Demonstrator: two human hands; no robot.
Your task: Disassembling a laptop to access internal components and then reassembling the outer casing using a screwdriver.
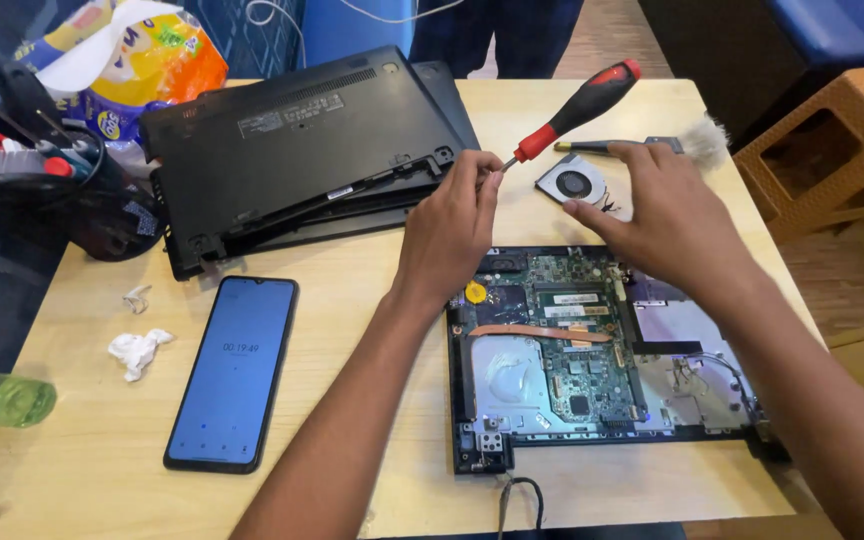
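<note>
Wooden table [72, 470]: left hand [447, 235] fingers grip screwdriver [577, 108]; right hand [667, 215] open above fan [572, 182].

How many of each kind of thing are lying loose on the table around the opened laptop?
Screwdrivers, red and black: 1
Brushes: 1
Cooling fans: 1
Phones: 1
Crumpled tissue bits: 2
Black laptop covers: 1
Green bottles: 1
Total: 8

Bare desk [82, 470] lies open along the near-left edge, around the smartphone [232, 372] and crumpled tissues [137, 350]. The far-left corner is blocked by stacked laptop covers [302, 150]; the opened laptop base [602, 350] fills the near-right.
</note>
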